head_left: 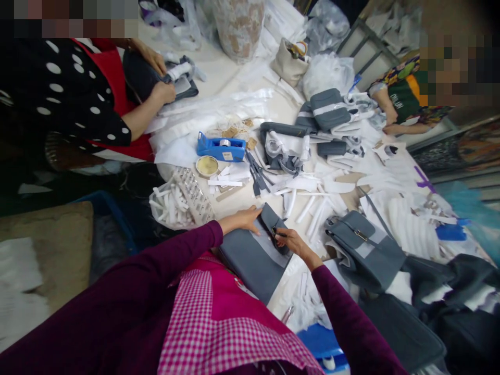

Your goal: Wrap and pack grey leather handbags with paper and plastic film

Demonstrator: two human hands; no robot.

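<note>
A grey handbag (250, 260) lies tilted at the table's near edge, against the pink apron, with a pale strip across it below the flap. My left hand (242, 220) grips the bag beside the flap's upper left corner, thumb apart from the fingers. At the flap's dark clasp area, my right hand (292, 241) is closed in a pinch around a small dark piece; its exact kind is too small to make out. To the right lies another grey bag (357, 234) with a gold-coloured clasp and a strap.
A blue tape dispenser (221, 147), a round tin (207, 166) and paper strips (230, 176) lie beyond my left hand. More grey bags (330, 110) are piled farther back. Dark bags (402, 330) crowd the right. Co-workers stand at left and far right, one handling a dark bag (142, 78).
</note>
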